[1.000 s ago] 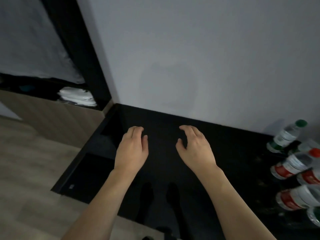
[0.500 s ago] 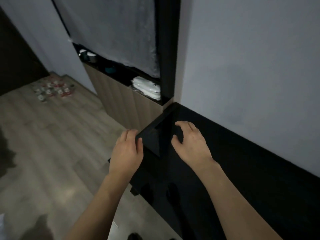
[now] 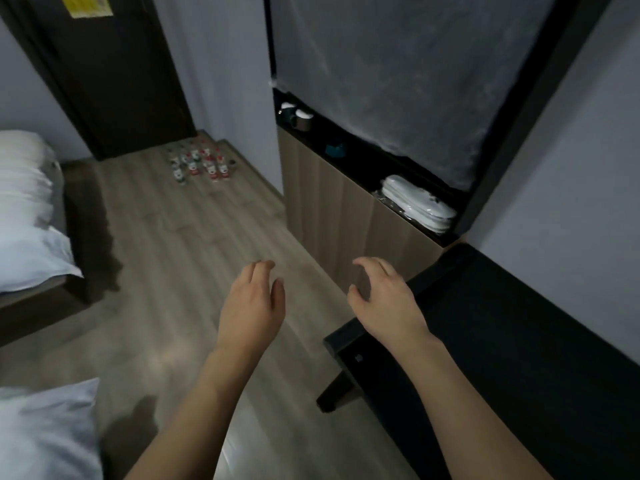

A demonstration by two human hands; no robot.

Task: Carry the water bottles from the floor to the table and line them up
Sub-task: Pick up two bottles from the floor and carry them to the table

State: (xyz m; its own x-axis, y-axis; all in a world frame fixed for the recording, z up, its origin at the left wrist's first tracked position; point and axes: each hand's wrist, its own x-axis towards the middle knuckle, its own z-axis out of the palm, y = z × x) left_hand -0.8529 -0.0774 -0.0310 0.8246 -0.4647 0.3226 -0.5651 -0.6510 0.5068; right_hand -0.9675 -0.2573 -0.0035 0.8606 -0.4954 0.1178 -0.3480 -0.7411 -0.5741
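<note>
While both hands hang in the air with fingers loosely bent and nothing in them, the left hand [image 3: 251, 306] hovers above the pale wood-plank floor [image 3: 194, 244] and the right hand [image 3: 388, 301] above the near corner of the glossy black table [image 3: 519, 341]. Well beyond them, the cluster of small clear water bottles with red and green labels [image 3: 201, 166] stands upright on the floor near the dark door [image 3: 110, 71], beside the wood-fronted cabinet [image 3: 329, 202]. White bedding [image 3: 27, 209] lies at the left.
</note>
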